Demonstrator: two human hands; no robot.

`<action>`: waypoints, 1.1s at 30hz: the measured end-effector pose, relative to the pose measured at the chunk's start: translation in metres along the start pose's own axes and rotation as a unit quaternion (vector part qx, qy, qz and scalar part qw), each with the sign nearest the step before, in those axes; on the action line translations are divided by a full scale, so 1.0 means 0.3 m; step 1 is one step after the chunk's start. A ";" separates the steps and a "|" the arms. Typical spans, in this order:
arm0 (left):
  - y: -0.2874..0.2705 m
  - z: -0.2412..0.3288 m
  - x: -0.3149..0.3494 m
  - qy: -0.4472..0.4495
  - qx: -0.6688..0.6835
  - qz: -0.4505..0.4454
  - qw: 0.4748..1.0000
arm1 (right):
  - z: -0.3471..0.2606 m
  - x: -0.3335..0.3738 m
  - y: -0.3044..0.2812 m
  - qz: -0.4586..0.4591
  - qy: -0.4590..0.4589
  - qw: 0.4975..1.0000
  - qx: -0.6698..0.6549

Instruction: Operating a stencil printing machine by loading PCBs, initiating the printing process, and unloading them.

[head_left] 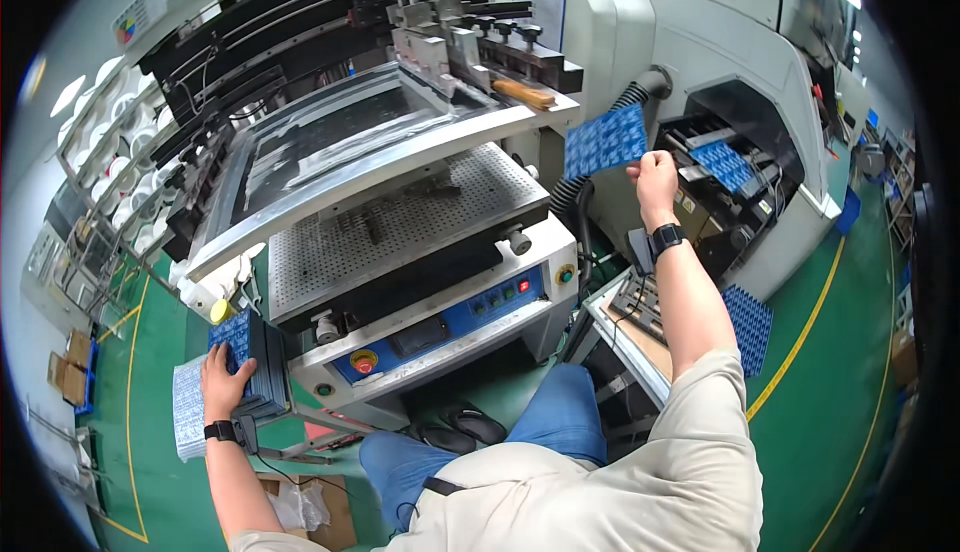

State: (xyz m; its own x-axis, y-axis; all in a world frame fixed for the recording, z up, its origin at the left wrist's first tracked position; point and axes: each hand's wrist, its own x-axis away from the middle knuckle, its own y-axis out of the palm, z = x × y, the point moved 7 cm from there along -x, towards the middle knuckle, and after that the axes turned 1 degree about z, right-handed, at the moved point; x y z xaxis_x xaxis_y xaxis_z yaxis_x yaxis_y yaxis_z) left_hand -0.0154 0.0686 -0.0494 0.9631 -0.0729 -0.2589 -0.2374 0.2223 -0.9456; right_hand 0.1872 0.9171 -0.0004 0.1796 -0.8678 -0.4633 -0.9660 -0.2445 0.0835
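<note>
My right hand (656,184) is raised at the right, pinching one corner of a thin blue patterned circuit board panel (605,142), which it holds up in the air. My left hand (224,384) lies over a stack of blue panels (264,367) at the lower left, fingers stretched along the edge and thumb apart. Beside that stack, partly under the hand, is a pale blue-white patterned sheet (187,414). Another blue panel (722,165) sits on the rails inside the white machine's opening, to the right of my right hand.
Ahead stands a screen printing machine with a tilted frame (330,197), a perforated bed (420,217) and a blue control panel (440,324). A ribbed hose (640,92) runs by the white machine (740,62). More blue panels (748,327) stand beyond a small side table (640,342).
</note>
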 end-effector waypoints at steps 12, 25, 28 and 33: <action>-0.074 -0.165 0.083 -0.006 0.061 0.021 0.998 | 0.627 0.307 0.188 -0.271 0.387 0.878 -0.072; -0.351 -0.259 0.125 -0.070 0.251 0.249 0.933 | 0.398 0.170 0.210 -0.188 0.002 0.954 0.233; -0.329 -0.194 0.173 -0.050 0.263 0.296 0.917 | 0.133 0.215 0.265 -0.233 -0.057 0.956 0.167; -0.065 -0.292 0.245 -0.171 0.200 0.271 0.926 | -0.307 0.417 0.355 -0.338 -0.173 0.912 0.155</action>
State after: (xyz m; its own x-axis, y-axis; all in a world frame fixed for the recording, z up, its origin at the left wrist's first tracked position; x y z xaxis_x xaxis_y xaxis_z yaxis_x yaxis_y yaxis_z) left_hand 0.0491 -0.0263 -0.0672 0.7159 0.4518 -0.5324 -0.6980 0.4838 -0.5280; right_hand 0.1239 0.7427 0.0320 0.7363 -0.3627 -0.5712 -0.6718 -0.4931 -0.5528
